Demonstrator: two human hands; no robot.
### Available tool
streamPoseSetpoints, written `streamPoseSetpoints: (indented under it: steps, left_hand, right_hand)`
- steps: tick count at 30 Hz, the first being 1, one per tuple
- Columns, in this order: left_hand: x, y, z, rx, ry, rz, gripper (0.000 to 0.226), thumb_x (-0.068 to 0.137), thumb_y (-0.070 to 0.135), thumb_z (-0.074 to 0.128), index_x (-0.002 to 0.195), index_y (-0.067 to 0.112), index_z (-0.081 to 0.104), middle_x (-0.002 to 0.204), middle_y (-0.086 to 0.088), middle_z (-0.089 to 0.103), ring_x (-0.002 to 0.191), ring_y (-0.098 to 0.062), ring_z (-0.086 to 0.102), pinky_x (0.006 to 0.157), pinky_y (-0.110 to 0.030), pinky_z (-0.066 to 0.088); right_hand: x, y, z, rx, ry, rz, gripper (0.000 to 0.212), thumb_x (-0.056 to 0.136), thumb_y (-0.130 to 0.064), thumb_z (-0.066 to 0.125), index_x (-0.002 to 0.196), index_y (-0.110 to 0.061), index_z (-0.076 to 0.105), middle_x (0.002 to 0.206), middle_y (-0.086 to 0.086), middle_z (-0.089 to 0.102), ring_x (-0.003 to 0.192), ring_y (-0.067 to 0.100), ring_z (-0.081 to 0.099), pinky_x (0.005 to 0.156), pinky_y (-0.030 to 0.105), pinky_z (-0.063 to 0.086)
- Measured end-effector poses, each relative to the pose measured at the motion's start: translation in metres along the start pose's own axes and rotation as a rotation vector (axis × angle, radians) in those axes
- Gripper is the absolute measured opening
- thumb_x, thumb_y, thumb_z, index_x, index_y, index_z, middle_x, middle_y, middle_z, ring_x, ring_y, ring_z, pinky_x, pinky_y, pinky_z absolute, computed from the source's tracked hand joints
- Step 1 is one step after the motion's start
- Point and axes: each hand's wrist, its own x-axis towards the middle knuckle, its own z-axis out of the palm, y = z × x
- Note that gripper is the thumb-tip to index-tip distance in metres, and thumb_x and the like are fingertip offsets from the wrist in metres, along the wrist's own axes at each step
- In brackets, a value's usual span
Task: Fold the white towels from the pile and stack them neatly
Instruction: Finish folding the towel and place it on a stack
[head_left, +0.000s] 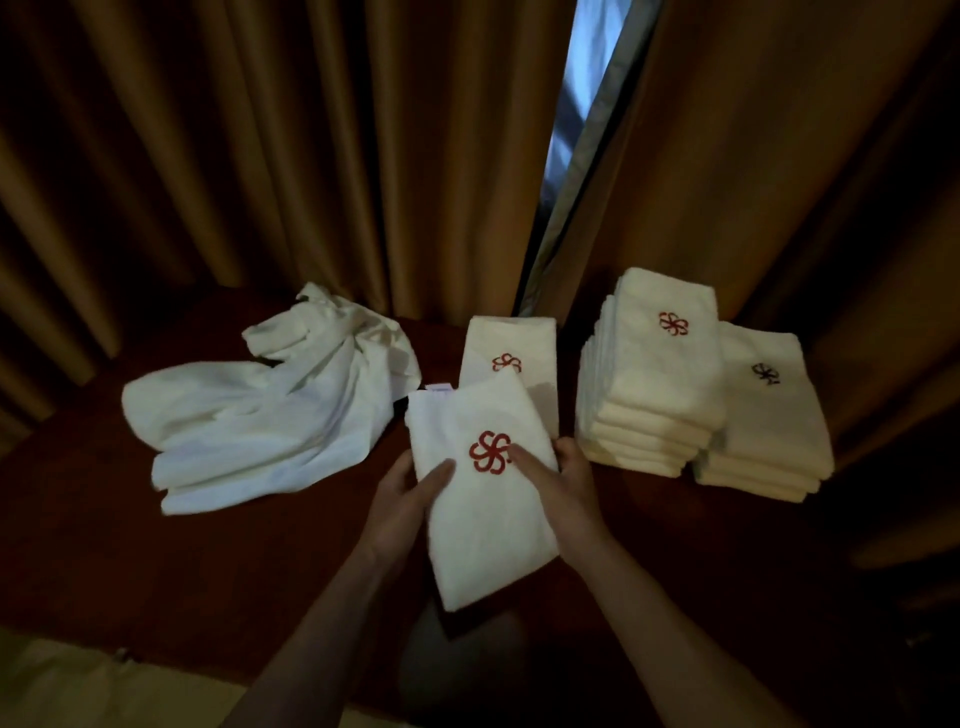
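Observation:
A folded white towel (485, 525) with a red flower emblem is held in front of me above the dark red surface. My left hand (402, 493) grips its left edge, thumb on top. My right hand (563, 480) grips its right edge, thumb lying near the emblem. Behind it lies another folded towel (511, 358) with a red emblem. The unfolded pile of white towels (270, 410) lies crumpled to the left. To the right stand a tall stack of folded towels (654, 374) and a lower stack (769, 415) with a dark emblem.
The dark red surface (156, 561) runs up to brown curtains (260, 156) behind, with a bright gap (582, 114) between them. A pale floor strip (62, 686) shows at the lower left.

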Motion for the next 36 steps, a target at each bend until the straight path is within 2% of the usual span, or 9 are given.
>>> streamPoseSetpoints:
  steps: [5,9,12,17,22,24,27,31,36]
  left_hand:
    - [0.053,0.027,0.017,0.058,-0.020,0.146,0.041,0.096,0.023,0.062,0.136,0.024,0.054,0.120,0.001,0.071,0.107,-0.018,0.069,0.080,-0.031,0.058]
    - [0.109,0.042,0.031,0.053,-0.069,0.129,0.051,0.096,0.025,0.063,0.143,0.031,0.044,0.126,0.003,0.067,0.111,-0.018,0.067,0.089,-0.042,0.057]
    - [0.159,0.052,0.039,0.064,-0.050,0.104,0.058,0.093,0.023,0.067,0.145,0.029,0.041,0.129,-0.001,0.064,0.109,-0.020,0.067,0.090,-0.044,0.057]
    - [0.228,0.061,0.048,0.150,0.003,0.085,0.073,0.091,0.030,0.069,0.152,0.030,0.029,0.131,0.005,0.059,0.113,-0.015,0.061,0.095,-0.039,0.051]
    - [0.266,0.032,0.048,0.321,0.034,-0.003,0.067,0.090,0.032,0.068,0.149,0.023,0.037,0.128,0.003,0.058,0.116,-0.018,0.057,0.099,-0.035,0.046]
    - [0.269,0.021,0.047,0.434,0.034,0.028,0.062,0.091,0.034,0.067,0.147,0.022,0.043,0.124,0.004,0.060,0.115,-0.016,0.057,0.097,-0.032,0.045]
    - [0.269,0.014,0.050,0.473,0.067,0.155,0.052,0.096,0.028,0.062,0.145,0.020,0.046,0.128,0.004,0.059,0.117,-0.012,0.055,0.097,-0.028,0.043]
    - [0.267,0.004,0.046,0.317,0.139,0.143,0.046,0.096,0.030,0.062,0.140,0.027,0.050,0.131,0.002,0.060,0.119,-0.016,0.058,0.099,-0.038,0.050]
    - [0.262,-0.006,0.043,0.504,0.125,0.171,0.049,0.099,0.035,0.054,0.146,0.022,0.044,0.140,-0.002,0.056,0.127,-0.022,0.052,0.108,-0.043,0.043]
  right_hand:
    - [0.042,-0.025,0.001,0.045,0.033,-0.022,0.040,0.080,-0.032,0.080,0.112,-0.019,0.060,0.106,0.003,0.072,0.093,0.020,0.071,0.083,0.042,0.059]
    - [0.080,-0.055,0.001,0.022,0.022,-0.083,0.045,0.087,-0.021,0.073,0.129,-0.022,0.056,0.113,-0.004,0.070,0.096,0.012,0.070,0.071,0.024,0.056]
    - [0.109,-0.070,0.005,-0.005,0.063,-0.083,0.044,0.090,-0.024,0.069,0.131,-0.026,0.054,0.110,-0.010,0.068,0.098,0.013,0.067,0.073,0.026,0.055]
    - [0.159,-0.080,0.016,-0.047,0.136,-0.117,0.045,0.094,-0.028,0.064,0.134,-0.038,0.047,0.111,-0.019,0.060,0.098,0.000,0.058,0.069,0.018,0.047]
    - [0.196,-0.055,0.019,-0.137,0.206,-0.001,0.048,0.092,-0.027,0.067,0.138,-0.027,0.053,0.125,-0.003,0.065,0.109,0.016,0.063,0.091,0.039,0.054]
    - [0.199,-0.046,0.018,-0.139,0.203,0.050,0.042,0.093,-0.024,0.066,0.134,-0.020,0.057,0.120,-0.002,0.066,0.106,0.019,0.064,0.089,0.034,0.053]
    - [0.199,-0.047,0.018,-0.233,0.215,0.072,0.043,0.094,-0.034,0.064,0.135,-0.023,0.055,0.114,-0.008,0.060,0.101,0.011,0.057,0.086,0.028,0.043]
    - [0.196,-0.047,0.020,-0.350,0.209,0.006,0.048,0.097,-0.039,0.058,0.142,-0.027,0.047,0.121,-0.011,0.057,0.107,0.009,0.053,0.090,0.027,0.040]
    - [0.198,-0.034,0.021,-0.400,0.193,0.027,0.052,0.100,-0.037,0.055,0.148,-0.022,0.041,0.137,-0.001,0.056,0.119,0.015,0.055,0.097,0.028,0.042]
